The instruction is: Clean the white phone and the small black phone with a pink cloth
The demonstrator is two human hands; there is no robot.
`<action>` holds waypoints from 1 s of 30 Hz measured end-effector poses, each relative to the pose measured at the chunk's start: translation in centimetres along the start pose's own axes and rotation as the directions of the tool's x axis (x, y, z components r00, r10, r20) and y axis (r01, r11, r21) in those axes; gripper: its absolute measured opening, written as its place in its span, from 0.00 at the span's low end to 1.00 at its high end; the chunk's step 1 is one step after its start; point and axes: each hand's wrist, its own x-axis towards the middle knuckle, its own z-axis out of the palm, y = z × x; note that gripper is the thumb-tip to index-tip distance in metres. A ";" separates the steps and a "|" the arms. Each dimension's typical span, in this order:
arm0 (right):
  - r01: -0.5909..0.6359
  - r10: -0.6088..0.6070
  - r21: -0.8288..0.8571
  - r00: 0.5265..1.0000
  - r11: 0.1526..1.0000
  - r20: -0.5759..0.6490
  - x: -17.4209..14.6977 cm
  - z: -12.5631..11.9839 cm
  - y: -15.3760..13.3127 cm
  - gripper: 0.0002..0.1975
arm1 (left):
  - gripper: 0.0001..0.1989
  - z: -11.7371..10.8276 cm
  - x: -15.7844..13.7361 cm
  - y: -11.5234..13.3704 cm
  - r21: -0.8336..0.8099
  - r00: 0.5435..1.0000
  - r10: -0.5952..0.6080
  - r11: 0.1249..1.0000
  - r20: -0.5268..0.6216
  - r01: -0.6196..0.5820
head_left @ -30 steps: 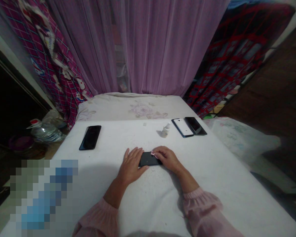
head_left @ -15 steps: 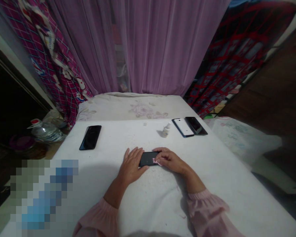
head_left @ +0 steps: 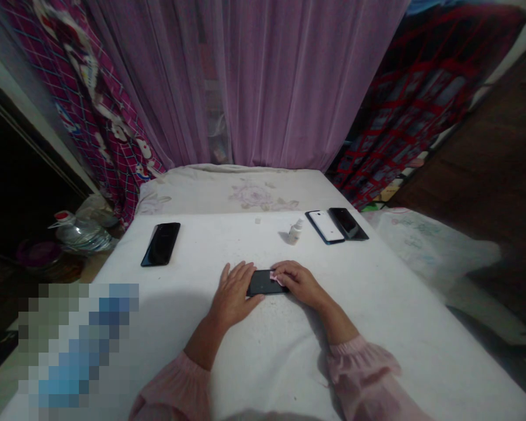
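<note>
A dark smartphone (head_left: 265,283) lies flat and crosswise on the white-covered table. My left hand (head_left: 234,292) grips its left end, fingers along the far edge and thumb at the near edge. Between the fingers of my right hand (head_left: 300,285) is a small piece of pink cloth (head_left: 274,276), pressed on the screen near the phone's far edge. My right hand covers the phone's right end. Beyond it stands a small white spray bottle (head_left: 295,232).
Another black phone (head_left: 161,244) lies at the left. A white phone (head_left: 326,225) on a dark case and a black phone (head_left: 348,223) lie at the right. A tiny whitish piece (head_left: 258,221) sits farther back. A large water bottle (head_left: 81,231) stands left of the table.
My right hand has moved a little left and away from me over the screen, carrying the pink cloth to the far edge. My left hand and the phone have stayed in place.
</note>
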 end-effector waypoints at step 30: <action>-0.036 0.033 0.055 0.998 0.998 0.055 -0.1 -0.4 0.0 0.09 | 0.30 0.1 -0.1 -0.2 -0.008 1.000 0.018 1.000 -0.019 -0.019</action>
